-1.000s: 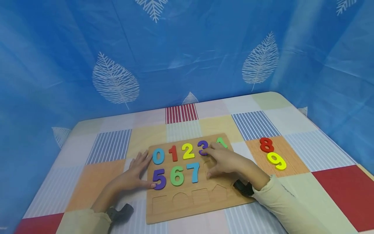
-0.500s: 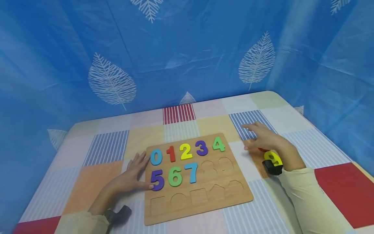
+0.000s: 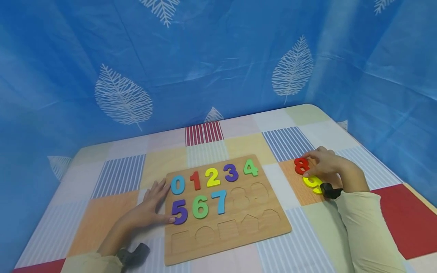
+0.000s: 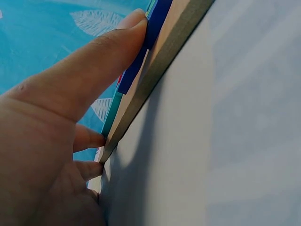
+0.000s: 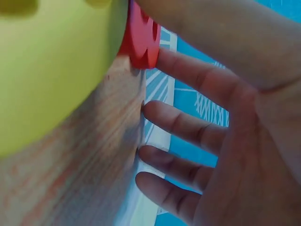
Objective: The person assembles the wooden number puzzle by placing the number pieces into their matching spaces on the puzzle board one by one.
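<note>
My left hand [image 3: 150, 210] rests at the left side of a wooden number board [image 3: 239, 239]. Its thumb lies on the purple number 5 [image 3: 179, 211], and the other fingers reach along the board's edge, as the left wrist view also shows. Over at the right, my right hand [image 3: 326, 165] pinches the red number 8 [image 3: 301, 165] between thumb and index finger; the remaining fingers are spread beside it in the right wrist view. Just below lies the yellow number 9 [image 3: 312, 184], partly hidden by the hand and the black wrist camera.
Numbers 0 to 7 sit in the board, such as the blue 7 [image 3: 220, 201] and green 4 [image 3: 250, 167]. Bare outlines of 8, 9 and several shapes show in it. A patchwork cloth [image 3: 208, 149] covers the table; a blue curtain [image 3: 205, 57] hangs behind.
My right hand has left the green 4 on the board and moved right, down to the red 8. The left hand stays at the board's edge. The view has shifted slightly.
</note>
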A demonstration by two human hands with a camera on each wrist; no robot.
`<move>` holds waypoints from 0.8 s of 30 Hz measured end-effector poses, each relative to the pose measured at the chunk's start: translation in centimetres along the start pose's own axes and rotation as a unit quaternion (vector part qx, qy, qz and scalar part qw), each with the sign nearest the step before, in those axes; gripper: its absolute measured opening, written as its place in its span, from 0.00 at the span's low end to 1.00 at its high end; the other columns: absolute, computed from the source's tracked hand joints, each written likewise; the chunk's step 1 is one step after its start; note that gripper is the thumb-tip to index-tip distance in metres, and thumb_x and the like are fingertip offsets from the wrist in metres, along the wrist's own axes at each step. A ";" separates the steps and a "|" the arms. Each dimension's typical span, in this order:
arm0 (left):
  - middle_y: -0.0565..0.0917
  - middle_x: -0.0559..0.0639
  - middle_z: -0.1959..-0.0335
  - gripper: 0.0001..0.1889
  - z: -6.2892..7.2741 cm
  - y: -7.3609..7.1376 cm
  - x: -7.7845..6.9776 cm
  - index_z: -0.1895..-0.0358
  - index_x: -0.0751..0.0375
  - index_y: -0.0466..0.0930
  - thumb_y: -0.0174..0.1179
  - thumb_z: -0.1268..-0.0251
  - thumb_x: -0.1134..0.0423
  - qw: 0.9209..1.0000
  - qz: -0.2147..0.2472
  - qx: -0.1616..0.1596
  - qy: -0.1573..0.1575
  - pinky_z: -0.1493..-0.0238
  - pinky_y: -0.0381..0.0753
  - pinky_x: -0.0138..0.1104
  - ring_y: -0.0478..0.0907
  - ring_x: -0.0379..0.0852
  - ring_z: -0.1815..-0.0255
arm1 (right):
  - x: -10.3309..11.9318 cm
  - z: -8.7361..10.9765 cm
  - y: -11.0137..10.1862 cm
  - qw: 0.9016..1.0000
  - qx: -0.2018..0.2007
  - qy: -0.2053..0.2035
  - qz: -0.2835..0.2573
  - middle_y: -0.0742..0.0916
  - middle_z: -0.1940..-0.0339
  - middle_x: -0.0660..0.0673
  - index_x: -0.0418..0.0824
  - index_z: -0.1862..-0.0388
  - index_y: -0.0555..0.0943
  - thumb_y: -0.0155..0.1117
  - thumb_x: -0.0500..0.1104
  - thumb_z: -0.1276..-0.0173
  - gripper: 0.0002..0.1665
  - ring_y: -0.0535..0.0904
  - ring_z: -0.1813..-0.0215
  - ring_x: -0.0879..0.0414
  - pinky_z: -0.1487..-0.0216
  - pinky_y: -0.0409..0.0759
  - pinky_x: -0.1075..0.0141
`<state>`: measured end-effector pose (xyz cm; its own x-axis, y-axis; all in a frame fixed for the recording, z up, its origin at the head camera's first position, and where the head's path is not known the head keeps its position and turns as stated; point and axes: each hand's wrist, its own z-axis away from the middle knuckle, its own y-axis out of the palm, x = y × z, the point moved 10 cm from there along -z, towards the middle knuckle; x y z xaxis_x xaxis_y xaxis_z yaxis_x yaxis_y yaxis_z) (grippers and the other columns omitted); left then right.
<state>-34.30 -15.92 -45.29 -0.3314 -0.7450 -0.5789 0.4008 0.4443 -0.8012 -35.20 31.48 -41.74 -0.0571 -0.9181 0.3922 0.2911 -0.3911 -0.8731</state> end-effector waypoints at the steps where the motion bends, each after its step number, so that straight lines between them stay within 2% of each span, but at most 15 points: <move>1: 0.38 0.61 0.26 0.56 0.0 0.0 0.0 0.28 0.59 0.46 0.68 0.59 0.40 1.000 0.000 0.000 0.000 0.34 0.27 0.61 0.25 0.65 0.29 | 0.0 0.0 0.0 1.000 -0.002 0.002 -0.005 0.67 0.49 0.28 0.36 0.44 0.72 0.72 0.59 0.57 0.45 0.58 0.50 0.34 0.61 0.75 0.46; 7: 0.39 0.62 0.26 0.56 0.0 0.1 0.0 0.28 0.59 0.46 0.68 0.59 0.42 1.000 0.003 -0.004 0.006 0.34 0.27 0.61 0.25 0.65 0.28 | 1.0 -0.2 0.4 1.000 -0.005 -0.002 -0.016 0.68 0.50 0.30 0.38 0.44 0.73 0.73 0.57 0.56 0.42 0.58 0.50 0.36 0.60 0.75 0.48; 16: 0.39 0.62 0.26 0.56 0.2 0.2 0.2 0.28 0.59 0.46 0.68 0.59 0.41 1.000 0.000 -0.004 0.000 0.34 0.27 0.61 0.25 0.65 0.28 | 4.2 -1.2 1.1 0.999 -0.019 -0.048 0.017 0.72 0.53 0.34 0.38 0.44 0.75 0.73 0.50 0.55 0.38 0.63 0.52 0.41 0.63 0.76 0.56; 24: 0.38 0.61 0.26 0.56 0.2 0.1 0.1 0.28 0.59 0.45 0.67 0.58 0.41 1.000 0.004 -0.004 0.003 0.34 0.28 0.61 0.25 0.65 0.28 | 6.7 -1.4 1.7 0.996 -0.017 -0.084 0.009 0.77 0.53 0.36 0.35 0.43 0.72 0.70 0.49 0.51 0.37 0.70 0.54 0.46 0.57 0.77 0.55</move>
<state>-34.14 -16.02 -45.44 -0.3330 -0.7393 -0.5853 0.3961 0.4536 -0.7983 -36.45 24.55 -41.01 0.1095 -0.9023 0.4170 0.2572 -0.3795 -0.8887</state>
